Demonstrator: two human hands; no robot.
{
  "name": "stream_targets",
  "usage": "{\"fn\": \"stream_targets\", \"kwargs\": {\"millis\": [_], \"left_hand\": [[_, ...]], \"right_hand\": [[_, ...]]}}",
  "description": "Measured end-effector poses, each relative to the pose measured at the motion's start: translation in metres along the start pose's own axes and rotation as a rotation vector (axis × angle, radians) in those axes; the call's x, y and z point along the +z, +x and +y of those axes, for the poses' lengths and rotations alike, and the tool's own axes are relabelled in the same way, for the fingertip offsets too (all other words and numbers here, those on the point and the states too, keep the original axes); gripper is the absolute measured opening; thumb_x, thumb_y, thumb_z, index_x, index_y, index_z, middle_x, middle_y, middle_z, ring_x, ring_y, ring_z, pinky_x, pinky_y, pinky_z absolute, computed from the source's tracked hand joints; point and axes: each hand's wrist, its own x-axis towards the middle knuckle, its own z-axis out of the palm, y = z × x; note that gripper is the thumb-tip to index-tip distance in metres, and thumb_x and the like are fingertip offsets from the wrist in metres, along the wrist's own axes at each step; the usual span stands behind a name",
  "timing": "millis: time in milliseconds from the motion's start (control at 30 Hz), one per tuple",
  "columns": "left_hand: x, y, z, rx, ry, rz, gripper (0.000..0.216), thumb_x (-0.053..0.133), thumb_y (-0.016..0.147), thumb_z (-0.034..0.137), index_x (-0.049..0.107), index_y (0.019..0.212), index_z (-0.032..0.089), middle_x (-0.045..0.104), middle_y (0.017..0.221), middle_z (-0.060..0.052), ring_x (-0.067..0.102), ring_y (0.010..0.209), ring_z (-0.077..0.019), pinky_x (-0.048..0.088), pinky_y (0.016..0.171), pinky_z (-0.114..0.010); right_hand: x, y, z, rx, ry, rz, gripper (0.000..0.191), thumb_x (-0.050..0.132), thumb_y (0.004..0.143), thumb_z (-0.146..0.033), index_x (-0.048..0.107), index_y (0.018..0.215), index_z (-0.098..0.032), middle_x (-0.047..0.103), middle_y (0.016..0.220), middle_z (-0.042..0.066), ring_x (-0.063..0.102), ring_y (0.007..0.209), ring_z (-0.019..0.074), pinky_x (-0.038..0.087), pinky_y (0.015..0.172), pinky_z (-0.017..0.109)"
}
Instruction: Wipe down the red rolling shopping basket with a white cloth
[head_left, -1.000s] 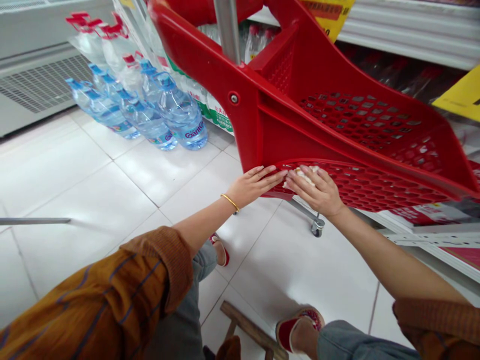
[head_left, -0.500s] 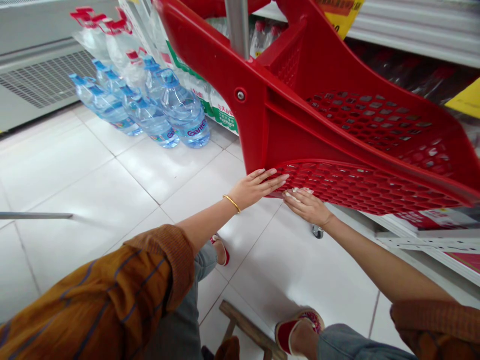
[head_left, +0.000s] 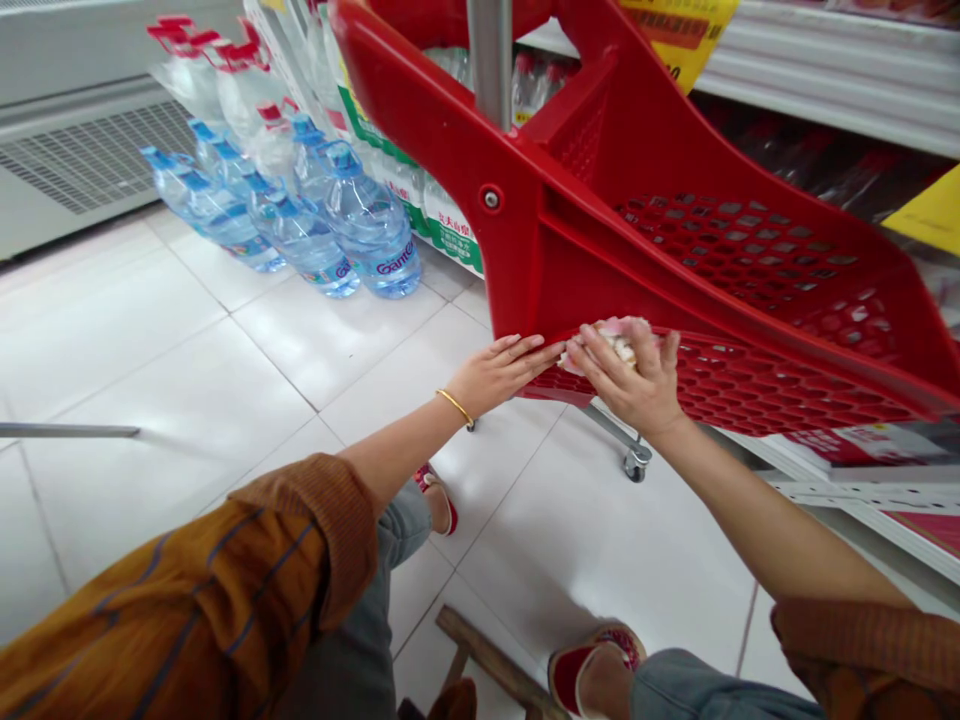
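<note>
A red plastic shopping cart [head_left: 675, 250] with a perforated basket stands tilted across the view in front of me. My left hand [head_left: 496, 376] lies flat against the lower side of the basket, its fingers stretched out and nothing in them. Beside its fingertips, my right hand [head_left: 637, 395] presses a crumpled pink and white cloth [head_left: 628, 332] onto the basket's side. The fingers are over the cloth and hide part of it.
Large blue-capped water bottles [head_left: 375, 230] and red-capped ones stand on the tiled floor at left, near a grey vented unit [head_left: 90, 150]. Shelves [head_left: 840, 65] line the right. A caster [head_left: 637, 462] shows below the cart; a wooden stool [head_left: 495, 655] is under me.
My right hand has moved up the basket's side, and the cloth under it now shows. The left hand stays nearly in place. The cart has shifted slightly right in view.
</note>
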Motion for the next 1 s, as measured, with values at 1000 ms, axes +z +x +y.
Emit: {"fn": "stream_targets", "kwargs": {"millis": [1000], "left_hand": [[0.000, -0.007, -0.005, 0.029, 0.003, -0.047, 0.060, 0.044, 0.091, 0.014, 0.025, 0.148, 0.022, 0.024, 0.156, 0.003, 0.026, 0.143, -0.0145, 0.028, 0.117, -0.031]], "right_hand": [[0.050, -0.078, -0.025, -0.304, 0.427, -0.187, 0.033, 0.058, 0.089, -0.014, 0.061, 0.121, -0.023, 0.064, 0.125, 0.004, 0.057, 0.118, 0.0171, 0.045, 0.102, 0.032]]}}
